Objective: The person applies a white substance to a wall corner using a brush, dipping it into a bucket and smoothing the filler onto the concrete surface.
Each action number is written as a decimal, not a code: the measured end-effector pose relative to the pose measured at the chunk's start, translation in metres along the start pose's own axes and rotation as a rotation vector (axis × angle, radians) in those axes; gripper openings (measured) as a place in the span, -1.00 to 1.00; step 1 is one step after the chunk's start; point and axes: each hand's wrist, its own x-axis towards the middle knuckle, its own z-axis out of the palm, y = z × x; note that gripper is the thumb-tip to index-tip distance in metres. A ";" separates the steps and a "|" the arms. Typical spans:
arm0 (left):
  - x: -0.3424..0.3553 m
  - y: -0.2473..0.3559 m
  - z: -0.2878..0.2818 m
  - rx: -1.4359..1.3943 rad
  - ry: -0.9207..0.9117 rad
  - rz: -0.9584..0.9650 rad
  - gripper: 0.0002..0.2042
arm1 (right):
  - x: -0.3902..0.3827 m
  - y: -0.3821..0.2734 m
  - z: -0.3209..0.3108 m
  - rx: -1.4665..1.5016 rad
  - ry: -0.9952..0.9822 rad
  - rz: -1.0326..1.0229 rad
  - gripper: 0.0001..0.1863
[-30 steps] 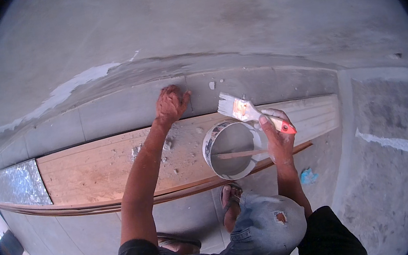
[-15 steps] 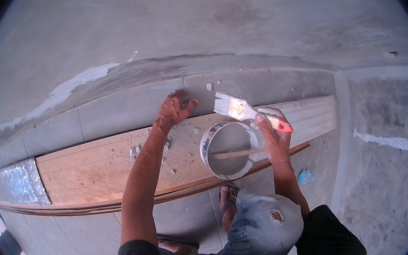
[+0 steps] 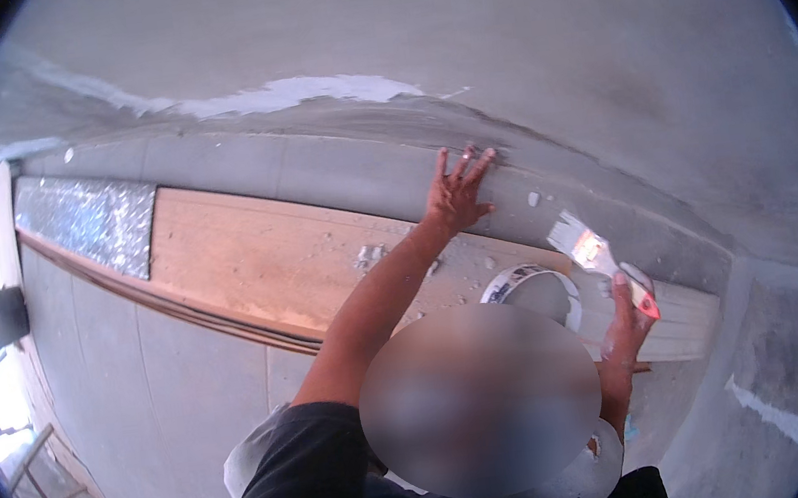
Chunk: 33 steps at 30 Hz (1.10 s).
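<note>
My left hand (image 3: 459, 194) is open, fingers spread, and its fingertips reach the foot of the grey wall (image 3: 573, 56). My right hand (image 3: 631, 307) grips a flat paintbrush (image 3: 594, 253) by its red-ended handle. The pale, coated bristles point up and to the left, above the floor strip beside the wall. Left of my right hand stands a round white bucket (image 3: 573, 313) with grey contents. A blurred oval hides its lower part and much of my lap.
Long wooden boards (image 3: 233, 247) lie along the wall, strewn with crumbs of debris. A silvery sheet (image 3: 89, 218) covers their far left end. Rough white patches (image 3: 305, 92) mark the wall. A dark object (image 3: 1, 320) stands at the left by bright daylight.
My left hand has moved to the foot of the wall and its fingers have spread. The view has turned, showing more of the left side. The paintbrush stays in my right hand.
</note>
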 end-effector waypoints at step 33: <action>-0.159 0.066 -0.014 -0.851 -0.389 -0.026 -0.36 | -0.017 0.047 0.017 -0.394 -0.581 -0.010 -0.77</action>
